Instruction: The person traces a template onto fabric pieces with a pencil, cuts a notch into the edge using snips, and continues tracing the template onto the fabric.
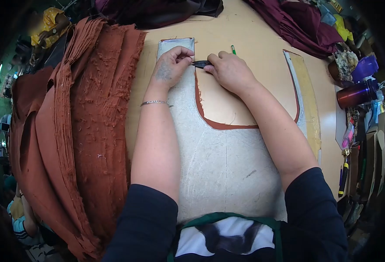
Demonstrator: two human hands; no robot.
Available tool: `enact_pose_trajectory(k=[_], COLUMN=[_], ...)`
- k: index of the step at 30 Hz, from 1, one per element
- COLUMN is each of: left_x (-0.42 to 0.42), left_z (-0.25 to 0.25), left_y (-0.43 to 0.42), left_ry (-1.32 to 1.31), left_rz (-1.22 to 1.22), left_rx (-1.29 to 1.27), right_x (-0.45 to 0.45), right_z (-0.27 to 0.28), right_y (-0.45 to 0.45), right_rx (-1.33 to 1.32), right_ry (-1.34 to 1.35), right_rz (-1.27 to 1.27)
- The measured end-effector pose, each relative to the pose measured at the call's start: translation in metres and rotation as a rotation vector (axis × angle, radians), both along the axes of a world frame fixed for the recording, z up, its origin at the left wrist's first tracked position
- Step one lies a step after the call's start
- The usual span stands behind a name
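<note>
A pale grey card pattern (218, 161) with a U-shaped cut-out lies in front of me. Rust-brown fabric (198, 94) shows as a narrow border under its inner edge. My left hand (171, 67) rests on the pattern's left strip, thumb and fingers pinched together at the inner edge; what is between them is too small to make out. My right hand (234, 73) grips black thread snips (200, 64), their tip pointing left, close to the left fingertips and over the strip's edge.
A thick stack of rust-brown fabric (100, 118) with frayed edges covers the table's left side. Dark maroon cloth (297, 28) lies at the far right. A green pencil (233, 49) is beyond my right hand. A tumbler (356, 94) and a yellow-black cutter (343, 179) sit on the right.
</note>
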State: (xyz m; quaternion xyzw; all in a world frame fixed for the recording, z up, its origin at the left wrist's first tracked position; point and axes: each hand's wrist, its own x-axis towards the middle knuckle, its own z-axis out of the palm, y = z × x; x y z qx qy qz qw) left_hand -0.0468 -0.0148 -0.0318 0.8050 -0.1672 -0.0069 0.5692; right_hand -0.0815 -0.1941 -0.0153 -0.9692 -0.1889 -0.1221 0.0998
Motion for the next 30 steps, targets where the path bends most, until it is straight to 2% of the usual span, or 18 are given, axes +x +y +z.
enact_pose_trajectory(k=[1, 4, 7, 14, 19, 25, 30], left_x=[-0.001, 0.002, -0.004, -0.009, -0.011, -0.009, -0.009], left_z=[0.002, -0.003, 0.009, 0.016, 0.022, 0.018, 0.019], left_y=[0.000, 0.002, 0.005, 0.012, 0.012, 0.016, 0.015], left_ry=[0.003, 0.048, 0.079, 0.085, 0.036, 0.158, 0.170], left_rz=[0.008, -0.026, -0.043, -0.297, -0.292, -0.283, -0.271], left_rx=[0.015, -0.147, 0.094, 0.200, 0.326, 0.116, 0.163], right_x=[0.001, 0.000, -0.008, -0.037, -0.040, -0.042, -0.042], right_z=[0.001, -0.001, -0.006, -0.008, -0.005, 0.002, 0.008], right_y=[-0.001, -0.007, -0.017, -0.034, -0.028, -0.018, -0.013], right_rx=[-0.006, 0.021, 0.106, 0.380, 0.339, 0.231, 0.234], right_ry=[0.002, -0.017, -0.057, -0.086, -0.035, 0.084, 0.155], right_rz=[0.006, 0.013, -0.049, -0.194, -0.179, -0.053, -0.015])
